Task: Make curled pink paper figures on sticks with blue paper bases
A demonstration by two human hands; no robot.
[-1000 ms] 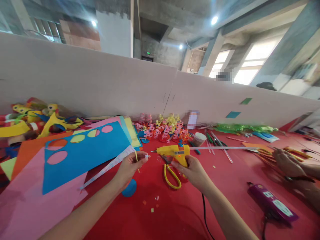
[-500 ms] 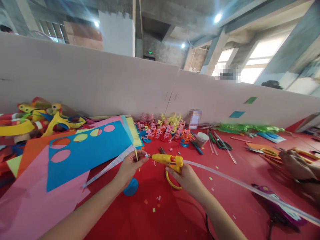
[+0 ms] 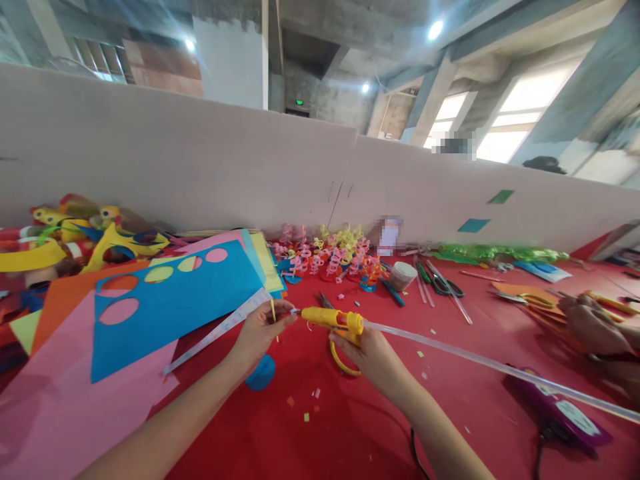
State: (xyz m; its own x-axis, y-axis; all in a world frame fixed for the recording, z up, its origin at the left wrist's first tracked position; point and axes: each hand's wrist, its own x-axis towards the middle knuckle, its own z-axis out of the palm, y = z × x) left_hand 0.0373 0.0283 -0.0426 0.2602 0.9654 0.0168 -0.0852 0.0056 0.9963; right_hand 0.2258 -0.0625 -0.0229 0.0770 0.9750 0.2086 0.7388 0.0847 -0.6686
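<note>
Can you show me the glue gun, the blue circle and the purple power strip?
Glue gun point(image 3: 323, 316): head view, on its yellow body.
Blue circle point(image 3: 261, 373): head view, on its middle.
Power strip point(image 3: 575, 418): head view, on a white patch.

Round white ceiling lamps point(image 3: 435, 30) and overexposed rectangular windows point(image 3: 535, 90) supply light with glare; soft shadows cross the red tabletop point(image 3: 350, 433); frame edges appear stretched.

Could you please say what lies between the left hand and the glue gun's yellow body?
In the head view, a small whitish piece and the dark nozzle.
</note>
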